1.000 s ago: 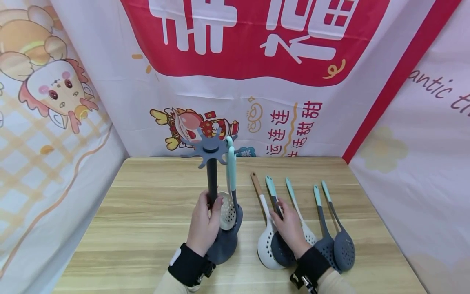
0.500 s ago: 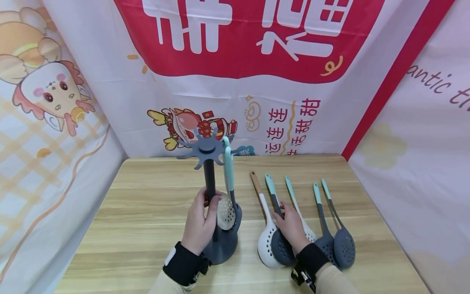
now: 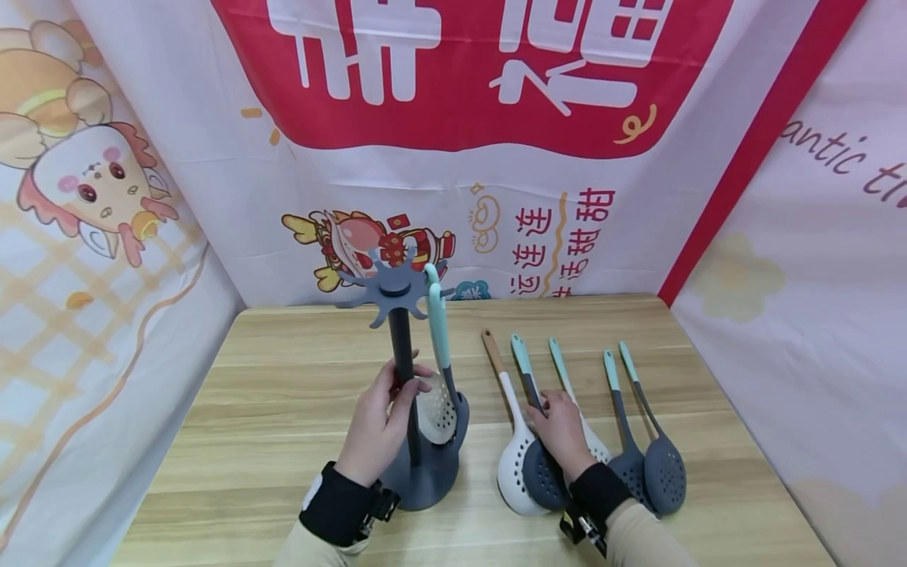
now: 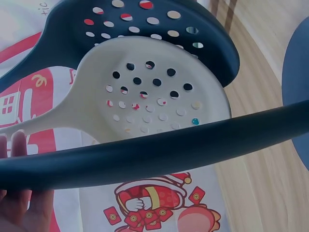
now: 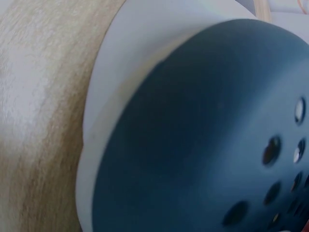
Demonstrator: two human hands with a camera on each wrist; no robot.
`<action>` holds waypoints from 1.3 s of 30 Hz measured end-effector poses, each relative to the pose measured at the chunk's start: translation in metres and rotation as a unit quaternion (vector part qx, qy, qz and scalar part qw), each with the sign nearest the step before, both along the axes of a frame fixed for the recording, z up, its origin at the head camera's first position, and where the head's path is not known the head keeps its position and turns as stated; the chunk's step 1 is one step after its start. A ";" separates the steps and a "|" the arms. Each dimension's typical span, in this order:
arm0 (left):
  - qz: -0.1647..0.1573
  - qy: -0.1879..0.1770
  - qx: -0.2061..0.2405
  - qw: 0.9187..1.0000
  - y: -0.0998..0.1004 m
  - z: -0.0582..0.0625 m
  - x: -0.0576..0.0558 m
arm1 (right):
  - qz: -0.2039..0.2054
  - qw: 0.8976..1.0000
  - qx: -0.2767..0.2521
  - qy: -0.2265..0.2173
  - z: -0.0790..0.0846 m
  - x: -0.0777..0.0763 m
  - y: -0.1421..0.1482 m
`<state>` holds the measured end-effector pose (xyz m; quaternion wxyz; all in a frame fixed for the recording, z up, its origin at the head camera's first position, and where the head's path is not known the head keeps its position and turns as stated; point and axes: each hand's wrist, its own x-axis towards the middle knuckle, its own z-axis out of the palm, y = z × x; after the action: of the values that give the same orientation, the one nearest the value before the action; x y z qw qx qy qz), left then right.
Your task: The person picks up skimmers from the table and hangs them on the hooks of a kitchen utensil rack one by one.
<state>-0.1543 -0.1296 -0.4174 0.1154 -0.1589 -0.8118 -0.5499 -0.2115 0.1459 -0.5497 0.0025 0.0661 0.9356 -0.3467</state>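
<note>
My left hand (image 3: 375,429) holds the black pole of a utensil stand (image 3: 423,482) between thumb and fingers. At its top is a ring of grey hooks. A cream skimmer (image 3: 436,413) and a dark one hang on its right side; both perforated bowls show in the left wrist view, with the pole (image 4: 159,150) crossing in front. My right hand (image 3: 563,433) pinches the handle of a dark skimmer (image 3: 546,476) with a mint grip. That skimmer's bowl (image 5: 193,121) fills the right wrist view, overlapping a white skimmer; the right hand is out of that view.
A white skimmer (image 3: 513,476) with a wooden grip lies left of the dark one. Right of my right hand lie a white skimmer (image 3: 598,451), a dark slotted turner (image 3: 631,472) and another dark skimmer (image 3: 664,476). Printed cloth (image 3: 397,169) hangs behind the table (image 3: 283,441).
My left hand and the stand's top have shifted slightly left. My right hand stays on the dark skimmer, which lies where it was. The head view has drifted a little.
</note>
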 end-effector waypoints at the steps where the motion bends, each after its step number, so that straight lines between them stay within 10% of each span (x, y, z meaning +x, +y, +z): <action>1: 0.003 -0.005 0.002 1.000 0.000 0.000 0.000 | 0.000 1.000 0.002 0.001 0.000 0.000 0.000; 39: 0.084 0.042 0.041 0.995 0.009 -0.001 0.003 | -0.006 0.996 -0.033 -0.079 0.015 -0.008 0.008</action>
<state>-0.1508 -0.1204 -0.4187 0.2017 -0.1078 -0.7933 -0.5642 -0.2191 0.1539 -0.5346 0.0763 0.0984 0.9201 -0.3715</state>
